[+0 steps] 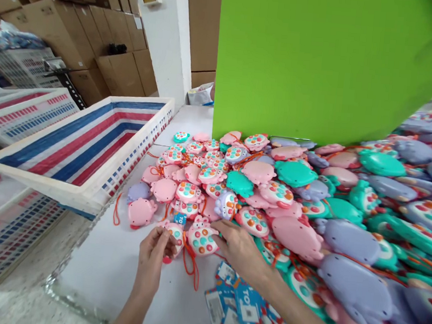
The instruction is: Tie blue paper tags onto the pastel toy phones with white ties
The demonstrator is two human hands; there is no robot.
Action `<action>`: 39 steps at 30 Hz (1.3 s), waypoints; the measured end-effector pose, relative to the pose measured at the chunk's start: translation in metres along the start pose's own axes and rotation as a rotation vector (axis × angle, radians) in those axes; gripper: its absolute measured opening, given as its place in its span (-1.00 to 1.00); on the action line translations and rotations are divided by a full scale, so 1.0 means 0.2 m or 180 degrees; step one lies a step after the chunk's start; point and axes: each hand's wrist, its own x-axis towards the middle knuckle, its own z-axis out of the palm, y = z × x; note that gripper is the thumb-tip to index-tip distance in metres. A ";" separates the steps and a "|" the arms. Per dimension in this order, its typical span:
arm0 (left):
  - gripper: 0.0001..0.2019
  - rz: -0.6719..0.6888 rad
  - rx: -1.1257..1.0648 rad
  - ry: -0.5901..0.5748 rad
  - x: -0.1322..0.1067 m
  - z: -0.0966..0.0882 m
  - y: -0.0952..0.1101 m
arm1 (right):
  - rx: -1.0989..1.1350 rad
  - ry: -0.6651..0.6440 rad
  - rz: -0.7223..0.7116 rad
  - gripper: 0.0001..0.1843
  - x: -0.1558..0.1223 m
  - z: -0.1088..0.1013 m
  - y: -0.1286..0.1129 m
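Note:
My left hand (154, 250) has its fingers curled against the left edge of a pink animal-shaped toy (176, 232) with coloured round buttons. A small blue tag (179, 219) lies at that toy's upper end. Just right of it, a second pink button toy (202, 237) faces up, and the fingers of my right hand (239, 246) close on its right side. Between and below the two toys trails a looped orange cord (192, 266). Printed blue and white cards (243, 305) lie in a loose pile below my right hand.
A heap of pink, green and purple toys (297, 229) spreads across the table (93, 272). Left stands a white basket (85, 191) with striped lining, among more baskets. A green panel (315, 65) rises behind the heap. Cardboard boxes (125, 73) are stacked at the back.

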 end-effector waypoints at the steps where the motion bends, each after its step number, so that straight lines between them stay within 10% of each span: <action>1: -0.78 -0.0026 0.0063 -0.0007 -0.01 -0.01 -0.01 | -0.0190 -0.0041 -0.0023 -0.77 0.02 0.01 -0.02; 11: -0.76 0.0077 0.0940 -0.0300 -0.04 0.01 -0.09 | -0.0998 -0.0260 0.0154 -0.48 0.17 0.10 -0.15; 32: -0.79 0.0313 0.1408 -0.0236 -0.12 -0.05 -0.19 | -0.0302 -0.0241 0.0309 -0.83 0.36 0.34 -0.22; 39: -0.84 0.1365 0.2235 0.0147 -0.10 -0.07 -0.14 | -0.0098 0.0145 -0.0588 -0.82 0.22 0.32 -0.17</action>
